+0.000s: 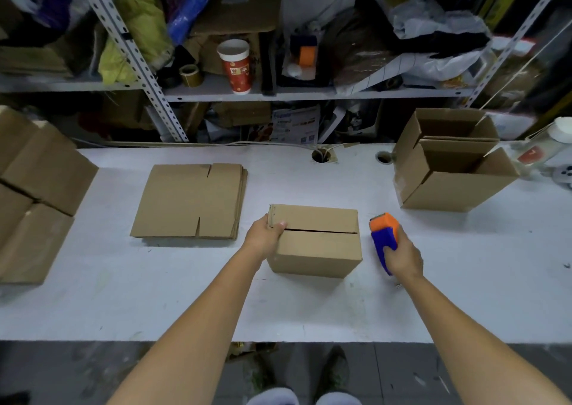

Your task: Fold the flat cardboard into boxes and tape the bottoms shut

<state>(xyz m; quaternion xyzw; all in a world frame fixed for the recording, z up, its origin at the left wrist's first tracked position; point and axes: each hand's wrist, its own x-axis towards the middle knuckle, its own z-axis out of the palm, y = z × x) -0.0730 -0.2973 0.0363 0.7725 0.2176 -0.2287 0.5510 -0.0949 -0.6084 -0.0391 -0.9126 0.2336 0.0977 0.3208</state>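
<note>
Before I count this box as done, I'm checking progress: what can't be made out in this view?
Head view:
box underside: against the table.
tape dispenser roll: covered by the right hand and casing.
left hand fingers: behind the box.
cardboard pile: cut off by the left edge.

Around the box (pixel 314 240), the table (pixel 185 299) is open on the side nearest the person, out to its edge. Left of the box, the left hand (pixel 266 234) gripping its end crosses a bare strip before a low stack of flat cardboard (pixel 188 200). Just right of it, the right hand (pixel 404 257) holds a tape dispenser (pixel 383 234). Farther right and back stand two open boxes (pixel 448 184); far left, closed boxes (pixel 37 188).
</note>
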